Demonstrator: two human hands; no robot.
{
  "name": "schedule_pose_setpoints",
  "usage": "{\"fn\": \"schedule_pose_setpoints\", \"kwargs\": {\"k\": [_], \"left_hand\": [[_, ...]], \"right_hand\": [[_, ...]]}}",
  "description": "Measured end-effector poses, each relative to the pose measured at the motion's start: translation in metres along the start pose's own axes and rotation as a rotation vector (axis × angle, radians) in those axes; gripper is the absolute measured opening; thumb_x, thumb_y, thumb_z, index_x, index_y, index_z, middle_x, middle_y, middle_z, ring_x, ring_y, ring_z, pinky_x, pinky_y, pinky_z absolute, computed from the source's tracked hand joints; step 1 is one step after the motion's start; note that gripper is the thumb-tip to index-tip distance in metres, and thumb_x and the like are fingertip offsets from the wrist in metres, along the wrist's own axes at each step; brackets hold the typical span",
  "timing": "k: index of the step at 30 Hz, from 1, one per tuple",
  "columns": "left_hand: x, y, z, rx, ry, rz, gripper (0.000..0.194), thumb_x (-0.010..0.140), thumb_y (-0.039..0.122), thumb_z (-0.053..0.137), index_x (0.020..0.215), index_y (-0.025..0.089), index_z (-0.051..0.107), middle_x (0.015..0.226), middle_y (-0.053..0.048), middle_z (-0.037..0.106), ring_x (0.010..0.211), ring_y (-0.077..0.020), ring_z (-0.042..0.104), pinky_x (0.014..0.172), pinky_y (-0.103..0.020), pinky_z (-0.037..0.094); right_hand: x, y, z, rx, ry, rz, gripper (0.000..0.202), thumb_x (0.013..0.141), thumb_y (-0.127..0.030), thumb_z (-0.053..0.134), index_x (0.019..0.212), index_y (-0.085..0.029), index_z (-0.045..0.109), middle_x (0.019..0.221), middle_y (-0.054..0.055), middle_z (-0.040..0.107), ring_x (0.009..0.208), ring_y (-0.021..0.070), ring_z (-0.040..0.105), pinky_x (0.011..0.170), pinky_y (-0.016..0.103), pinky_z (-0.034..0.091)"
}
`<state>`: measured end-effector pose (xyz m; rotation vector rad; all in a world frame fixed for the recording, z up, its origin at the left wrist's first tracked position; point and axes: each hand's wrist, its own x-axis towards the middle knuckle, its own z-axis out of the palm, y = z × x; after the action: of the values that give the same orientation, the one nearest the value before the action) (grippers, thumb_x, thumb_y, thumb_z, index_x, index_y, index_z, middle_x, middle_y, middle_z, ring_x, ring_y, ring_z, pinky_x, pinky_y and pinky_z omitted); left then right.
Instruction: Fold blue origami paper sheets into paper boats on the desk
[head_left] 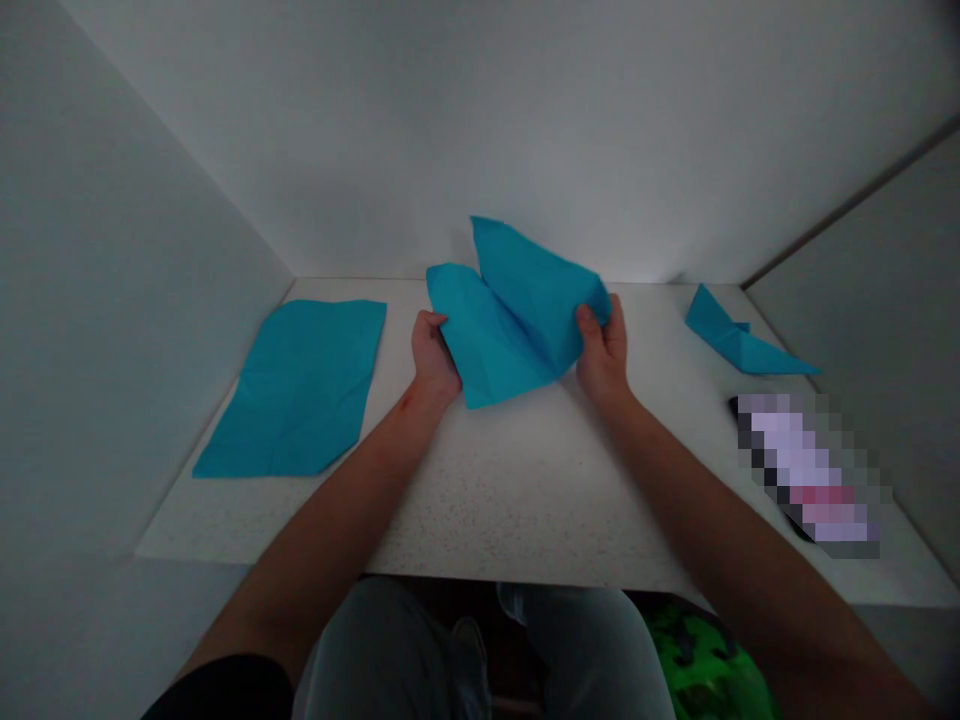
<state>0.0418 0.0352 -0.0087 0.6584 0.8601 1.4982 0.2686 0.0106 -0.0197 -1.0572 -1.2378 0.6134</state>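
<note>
Both hands hold a creased sheet of blue paper [517,320] up above the middle of the white table. A fold runs down through the sheet, and its two sides stand at an angle to each other. My left hand [433,355] pinches the left edge, thumb in front and the other fingers mostly hidden behind the paper. On the right edge, my right hand [604,345] grips with the thumb on the near face and the fingers behind.
Flat on the table [487,500] at left lies another blue sheet [300,390]. A folded blue paper boat [739,340] rests at the far right, with a pixelated phone-like object [810,470] nearer me. White walls [480,130] close in the back and sides. Something green [705,660] sits below the front edge.
</note>
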Motion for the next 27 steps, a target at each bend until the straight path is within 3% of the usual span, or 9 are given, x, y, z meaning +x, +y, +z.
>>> {"fn": "schedule_pose_setpoints", "kwargs": {"k": [4, 10, 12, 14, 16, 18, 21, 24, 27], "left_hand": [[0.0, -0.001, 0.001, -0.048, -0.011, -0.06, 0.037, 0.083, 0.058, 0.075, 0.09, 0.024, 0.063, 0.092, -0.007, 0.075, 0.1, -0.0321, 0.078, 0.092, -0.047, 0.065], [-0.004, -0.009, 0.01, -0.015, -0.057, -0.031, 0.027, 0.082, 0.048, 0.073, 0.085, 0.024, 0.061, 0.091, -0.006, 0.075, 0.1, -0.0317, 0.077, 0.092, -0.048, 0.064], [-0.007, -0.01, 0.012, -0.039, -0.058, -0.047, 0.024, 0.081, 0.045, 0.072, 0.083, 0.024, 0.06, 0.089, -0.006, 0.075, 0.102, -0.0322, 0.078, 0.095, -0.048, 0.065], [-0.012, -0.007, 0.014, -0.068, -0.076, -0.089, 0.023, 0.08, 0.044, 0.072, 0.084, 0.024, 0.062, 0.091, -0.006, 0.078, 0.109, -0.0341, 0.078, 0.099, -0.049, 0.064], [-0.019, -0.001, 0.017, -0.079, -0.131, -0.167, 0.026, 0.08, 0.046, 0.071, 0.092, 0.023, 0.067, 0.098, -0.008, 0.082, 0.121, -0.0371, 0.077, 0.105, -0.051, 0.063], [-0.026, 0.007, 0.022, -0.077, -0.195, -0.258, 0.033, 0.081, 0.046, 0.071, 0.104, 0.022, 0.072, 0.109, -0.01, 0.085, 0.132, -0.04, 0.074, 0.112, -0.053, 0.061], [-0.032, 0.016, 0.029, -0.1, -0.22, -0.362, 0.047, 0.088, 0.046, 0.066, 0.125, 0.02, 0.074, 0.122, -0.01, 0.086, 0.14, -0.0411, 0.071, 0.12, -0.055, 0.057], [-0.031, 0.017, 0.03, -0.113, -0.201, -0.478, 0.059, 0.093, 0.048, 0.06, 0.142, 0.017, 0.07, 0.128, -0.011, 0.085, 0.137, -0.04, 0.074, 0.122, -0.057, 0.056], [-0.028, 0.01, 0.023, -0.064, -0.241, -0.566, 0.056, 0.093, 0.045, 0.06, 0.139, 0.014, 0.073, 0.124, -0.014, 0.086, 0.129, -0.0406, 0.078, 0.12, -0.058, 0.058]], "right_hand": [[0.022, 0.025, -0.015, -0.004, 0.253, -0.042, 0.057, 0.098, -0.089, 0.058, 0.113, -0.034, 0.065, 0.105, 0.004, 0.07, 0.112, 0.0315, 0.069, 0.095, 0.051, 0.062], [0.031, 0.034, -0.026, -0.037, 0.249, -0.016, 0.059, 0.096, -0.089, 0.058, 0.102, -0.031, 0.062, 0.095, 0.005, 0.071, 0.101, 0.0313, 0.067, 0.094, 0.052, 0.061], [0.024, 0.026, -0.023, 0.033, 0.11, 0.002, 0.057, 0.088, -0.087, 0.071, 0.097, -0.031, 0.064, 0.089, 0.002, 0.071, 0.096, 0.0311, 0.07, 0.09, 0.052, 0.062], [0.016, 0.012, -0.019, 0.076, -0.145, -0.006, 0.055, 0.081, -0.081, 0.083, 0.092, -0.03, 0.066, 0.094, 0.003, 0.076, 0.101, 0.0329, 0.074, 0.094, 0.053, 0.063], [0.009, -0.003, -0.015, 0.07, -0.433, -0.062, 0.052, 0.08, -0.077, 0.088, 0.089, -0.029, 0.069, 0.122, 0.007, 0.081, 0.124, 0.0369, 0.074, 0.11, 0.056, 0.058], [0.004, -0.017, -0.012, 0.038, -0.66, -0.138, 0.052, 0.082, -0.078, 0.086, 0.092, -0.029, 0.074, 0.155, 0.009, 0.071, 0.149, 0.0403, 0.062, 0.126, 0.059, 0.047], [0.0, -0.03, -0.008, 0.011, -0.819, -0.205, 0.065, 0.08, -0.091, 0.078, 0.104, -0.031, 0.08, 0.176, 0.007, 0.054, 0.166, 0.0431, 0.044, 0.137, 0.062, 0.032], [-0.002, -0.03, -0.004, 0.008, -0.709, -0.18, 0.069, 0.087, -0.097, 0.065, 0.11, -0.033, 0.079, 0.167, 0.008, 0.063, 0.16, 0.0407, 0.051, 0.135, 0.061, 0.037], [-0.002, -0.022, -0.002, -0.044, -0.409, -0.089, 0.056, 0.095, -0.082, 0.072, 0.126, -0.035, 0.072, 0.14, 0.008, 0.075, 0.12, 0.0299, 0.074, 0.112, 0.051, 0.059]]}}
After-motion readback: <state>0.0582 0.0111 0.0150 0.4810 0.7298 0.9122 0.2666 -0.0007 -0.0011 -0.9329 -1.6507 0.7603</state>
